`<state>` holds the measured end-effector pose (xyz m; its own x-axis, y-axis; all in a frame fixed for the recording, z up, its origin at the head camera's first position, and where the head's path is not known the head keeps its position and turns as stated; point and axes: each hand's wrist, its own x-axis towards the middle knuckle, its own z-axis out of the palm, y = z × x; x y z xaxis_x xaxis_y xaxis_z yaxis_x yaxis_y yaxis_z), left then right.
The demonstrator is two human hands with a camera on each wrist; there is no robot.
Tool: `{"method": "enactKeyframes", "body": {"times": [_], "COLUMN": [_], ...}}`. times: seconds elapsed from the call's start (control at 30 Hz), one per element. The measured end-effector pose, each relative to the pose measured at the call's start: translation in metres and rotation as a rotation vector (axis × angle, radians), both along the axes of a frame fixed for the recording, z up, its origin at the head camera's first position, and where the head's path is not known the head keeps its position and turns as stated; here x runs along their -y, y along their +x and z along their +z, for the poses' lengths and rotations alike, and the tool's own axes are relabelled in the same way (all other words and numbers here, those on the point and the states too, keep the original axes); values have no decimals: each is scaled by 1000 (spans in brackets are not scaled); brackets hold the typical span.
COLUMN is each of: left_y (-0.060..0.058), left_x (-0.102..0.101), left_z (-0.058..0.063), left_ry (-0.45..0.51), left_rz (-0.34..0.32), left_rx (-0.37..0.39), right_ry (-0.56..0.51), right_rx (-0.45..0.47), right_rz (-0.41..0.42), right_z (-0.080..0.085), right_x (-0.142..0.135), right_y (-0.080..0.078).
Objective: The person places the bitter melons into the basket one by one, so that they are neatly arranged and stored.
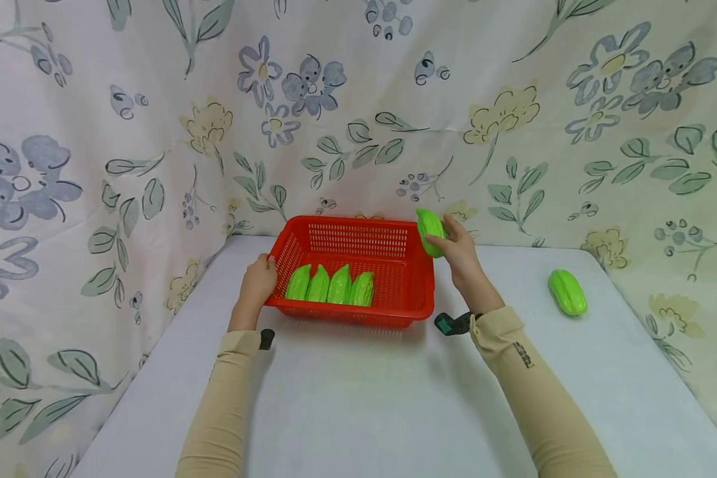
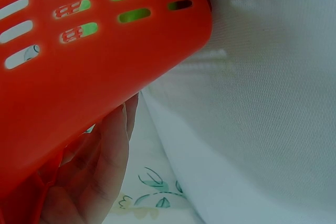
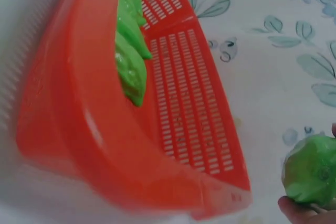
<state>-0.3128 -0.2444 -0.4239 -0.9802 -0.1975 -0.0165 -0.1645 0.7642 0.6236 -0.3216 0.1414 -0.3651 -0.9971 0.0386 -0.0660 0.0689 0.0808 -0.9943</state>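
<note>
A red plastic basket with slotted walls stands on the white table. Inside it, several bright green, ridged bitter melons lie side by side toward the front left. My left hand grips the basket's left rim; in the left wrist view its fingers curl against the outside of the red wall. Above the basket's right rim, my right hand holds another bitter melon between thumb and fingers. The right wrist view catches this held melon at its edge, beyond the rim.
One more green bitter melon lies on the table to the right of the right hand. A floral curtain hangs behind the table and along both sides. Dark straps with small devices are on the wrists.
</note>
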Motion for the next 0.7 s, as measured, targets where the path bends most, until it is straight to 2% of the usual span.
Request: {"method": "enactKeyframes", "body": {"times": [0.4,0.7], "left_y": [0,0], "left_x": [1,1], "left_z": [0,0], "left_ry": [-1,-5], "left_rz": [-2,-4], "left_rx": [7,-1], "right_ry": [-18,37], "right_rx": [5,38], "right_rz": [74,109], "right_z": [5,6], "right_x": [26,39], "right_y": [-3,-9]}}
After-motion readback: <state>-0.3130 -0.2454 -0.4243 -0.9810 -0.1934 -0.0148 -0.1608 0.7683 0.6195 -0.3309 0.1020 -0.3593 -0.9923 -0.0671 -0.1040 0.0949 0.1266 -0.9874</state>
